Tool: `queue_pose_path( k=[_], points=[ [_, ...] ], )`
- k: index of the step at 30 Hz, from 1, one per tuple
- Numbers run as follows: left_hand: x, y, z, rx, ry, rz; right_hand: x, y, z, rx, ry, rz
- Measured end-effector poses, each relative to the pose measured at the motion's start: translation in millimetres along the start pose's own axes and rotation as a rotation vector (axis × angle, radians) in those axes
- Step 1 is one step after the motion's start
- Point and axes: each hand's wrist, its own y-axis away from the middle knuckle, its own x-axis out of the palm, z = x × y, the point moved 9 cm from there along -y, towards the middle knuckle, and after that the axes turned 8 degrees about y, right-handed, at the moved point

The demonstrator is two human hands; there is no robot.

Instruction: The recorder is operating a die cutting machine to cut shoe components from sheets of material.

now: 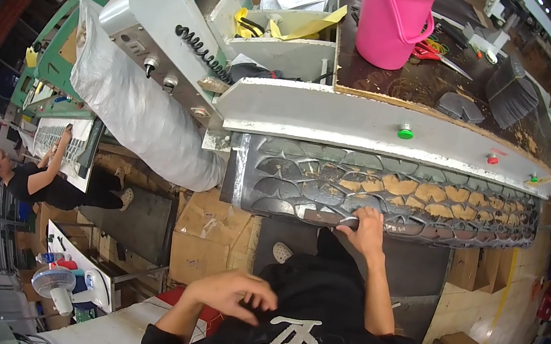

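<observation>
Gripping a dark cut sheet [384, 193] at a press.
Right hand [365, 227] fingers curl over its edge; left hand [232, 293] rests loosely spread on black shirt [319, 317].

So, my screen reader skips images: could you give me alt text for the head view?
The right hand presses on the near edge of a dark sheet punched with curved cutouts on a grey machine, while the left hand rests against the black shirt. A pink bucket stands behind.
</observation>
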Motion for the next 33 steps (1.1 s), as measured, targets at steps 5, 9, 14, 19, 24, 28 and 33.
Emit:
queue_pose_path(
  k=[5,9,14,19,24,28,33],
  points=[
    [-33,-18,4,0.136,0.197,-0.007,11,22,0,-0.006,-0.01,0.05],
    [-139,-51,41,0.063,-0.393,-0.776,19,18,5,0.026,0.061,0.493],
    [-205,-124,116,0.103,-0.65,-1.126,0,-83,53,-0.113,-0.091,0.058],
    [-211,-157,178,-0.155,-0.847,-0.961,74,-129,96,-0.333,-0.036,0.102],
    [-207,-141,190,-0.148,-0.801,-0.976,59,-84,104,-0.321,-0.086,-0.04],
    [-186,-141,154,-0.041,-0.856,-1.059,18,-13,60,-0.095,-0.647,-0.469],
    [-101,-157,119,0.399,-0.009,-0.804,48,33,21,0.217,-1.123,-0.187]
  ],
)
